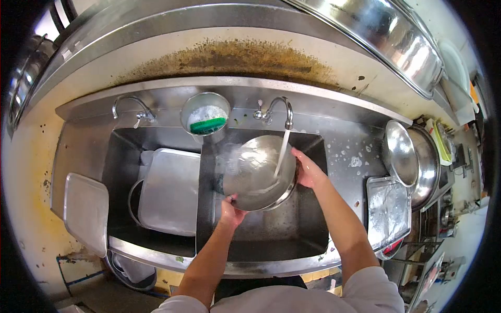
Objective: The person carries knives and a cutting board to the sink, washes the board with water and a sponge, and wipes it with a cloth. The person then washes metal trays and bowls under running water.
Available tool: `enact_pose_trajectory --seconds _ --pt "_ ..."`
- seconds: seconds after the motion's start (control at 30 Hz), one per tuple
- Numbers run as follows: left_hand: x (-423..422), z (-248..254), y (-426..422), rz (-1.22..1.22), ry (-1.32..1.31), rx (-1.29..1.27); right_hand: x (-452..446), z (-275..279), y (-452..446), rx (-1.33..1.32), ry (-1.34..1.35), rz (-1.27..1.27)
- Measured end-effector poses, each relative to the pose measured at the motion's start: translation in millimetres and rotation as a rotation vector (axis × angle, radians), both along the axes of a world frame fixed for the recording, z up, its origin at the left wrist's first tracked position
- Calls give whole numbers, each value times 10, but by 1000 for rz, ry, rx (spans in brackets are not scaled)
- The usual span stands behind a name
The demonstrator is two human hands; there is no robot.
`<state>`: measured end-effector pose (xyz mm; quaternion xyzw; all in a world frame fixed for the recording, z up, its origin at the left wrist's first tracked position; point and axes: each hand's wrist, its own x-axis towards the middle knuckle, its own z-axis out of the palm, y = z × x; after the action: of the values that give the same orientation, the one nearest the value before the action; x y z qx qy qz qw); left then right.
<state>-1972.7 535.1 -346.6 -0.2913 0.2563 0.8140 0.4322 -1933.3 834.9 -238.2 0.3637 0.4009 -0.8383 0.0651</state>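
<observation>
A round metal bowl is tilted over the right sink basin. Water from the right faucet runs into it. My left hand grips the bowl's lower left rim, fingers partly hidden behind it. On the upper right side, my right hand is closed around the rim, its fingers mostly out of sight behind the metal. Above the bowl, a metal pot with suds and a green scrubber stands on the ledge between the faucets.
Metal trays lie in the left basin. Another tray rests at the counter's left end. On the right stand a wet rectangular tray and metal bowls. A left faucet arches nearby. Large metal basins sit overhead.
</observation>
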Motion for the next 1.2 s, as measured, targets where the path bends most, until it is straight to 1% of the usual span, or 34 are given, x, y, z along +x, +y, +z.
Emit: enact_pose_trajectory --seconds 0.03,0.07,0.1,0.13,0.17,0.2,0.27,0.3,0.4,0.47,0.53,0.6,0.63,0.7,0.73,0.77,0.8,0.83,0.87,0.93,0.97,1.07,1.17,1.2 --pt "67 -260 25 5 -4 77 -16 -74 55 -50 19 -120" --pt "124 -584 63 10 -6 156 -31 -103 16 -24 15 -142" --pt "151 -748 108 12 -5 236 -85 -120 -69 3 14 -166" --pt "157 -558 173 8 -17 148 -106 -157 -86 31 15 -192" --pt "193 -362 230 3 -31 59 -122 -193 -21 106 93 -94" --pt "225 -206 268 0 -45 -31 -146 -155 -30 183 58 -103" --pt "154 -657 197 -220 39 -32 -286 94 -232 342 -4 -121" --pt "94 -826 151 -330 83 -33 -344 443 -472 378 -86 -287" --pt "-215 -603 197 -491 855 -777 -336 110 -301 458 -17 -105" --pt "-598 -398 525 -327 672 -642 -241 312 -387 529 -60 -68" --pt "-740 764 893 -359 597 -409 -101 387 -458 555 -84 -49" --pt "-898 831 1311 -468 1056 -470 41 301 -543 590 -74 -107" --pt "-938 980 1486 -635 1248 -652 123 230 -590 608 -71 -138" --pt "-987 1326 1778 -974 1619 -1027 240 -1 -634 921 -46 -107" --pt "-1026 1361 1904 -1029 1587 -1111 296 12 -720 1076 -37 -91" --pt "-1014 1404 2080 -1087 1562 -1188 404 7 -864 1438 -6 -82" --pt "-1029 1425 2186 -1141 1527 -1273 437 66 -999 1416 17 -99" --pt "-1049 1471 2197 -1142 1528 -1287 474 113 -1112 1391 38 -117" --pt "-1038 1500 2174 -1134 1490 -1263 530 157 -1184 1366 59 -135" --pt "-976 1756 2057 -1112 1411 -1225 628 264 -1273 1395 70 -78" --pt "-956 1766 2027 -1109 1396 -1225 657 290 -1302 1411 81 -47" --pt "-961 1614 1902 -1058 1388 -1187 738 196 -1330 1588 200 -83" --pt "-1051 1080 1648 -687 1307 -1280 795 228 -1213 1459 269 81" --pt "-1008 1027 1499 -593 1244 -1281 782 241 -1192 1336 266 57"
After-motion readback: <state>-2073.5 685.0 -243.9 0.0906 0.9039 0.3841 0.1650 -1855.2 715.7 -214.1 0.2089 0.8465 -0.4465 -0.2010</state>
